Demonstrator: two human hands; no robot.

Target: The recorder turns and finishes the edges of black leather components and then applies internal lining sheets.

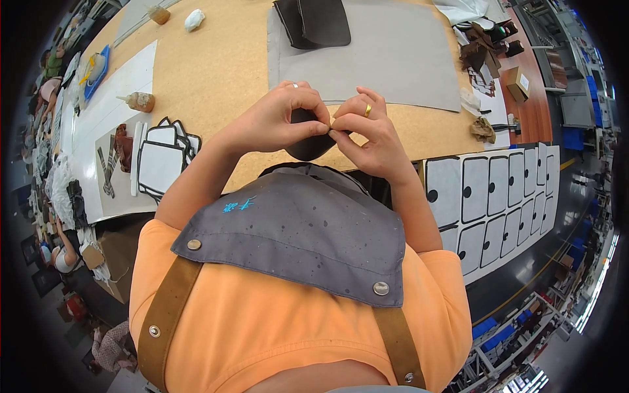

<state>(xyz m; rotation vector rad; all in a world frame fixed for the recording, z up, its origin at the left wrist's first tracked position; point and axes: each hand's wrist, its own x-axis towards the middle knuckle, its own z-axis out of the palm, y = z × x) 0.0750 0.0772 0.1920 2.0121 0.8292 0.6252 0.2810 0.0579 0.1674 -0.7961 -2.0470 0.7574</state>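
Dark piece (308, 143): between our two hands, just above our apron (295, 226), at the near edge of the tabletop (203, 72).
Far left: a blue tray (98, 80) lies on the white part of the work surface, with a yellow item (86, 73) in it.
Bottle (139, 101): lying on its side, amber inside, its nozzle pointing left.
Strips (105, 171): patterned, near a brown scrap (123, 148).
Edged panels (161, 167): white with black borders, overlapping in a loose pile just beside our left forearm.
Upper left: a second bottle (158, 14) and, to its right, a white wad (194, 19).
Left hand (288, 118): thumb across the near face of the dark piece, fingers curled behind, pinching it at its right edge; we wear a silver-coloured ring here.
Grey sheet (400, 62): spread flat beyond our hands, a black folded piece (321, 26) lying on it.
Right hand (370, 131): thumb and forefinger pinching that same edge, tips meeting our left ones; a gold-coloured ring shows. Whether anything small sits between the fingertips, we cannot tell.
Brown wad (483, 131): crumpled, near the tabletop's right end.
Dotted panels (474, 180): white, black-bordered, each with a black spot, laid in two rows on a pale board (485, 270).
Carton (517, 85): farther right, beyond the brown wad.
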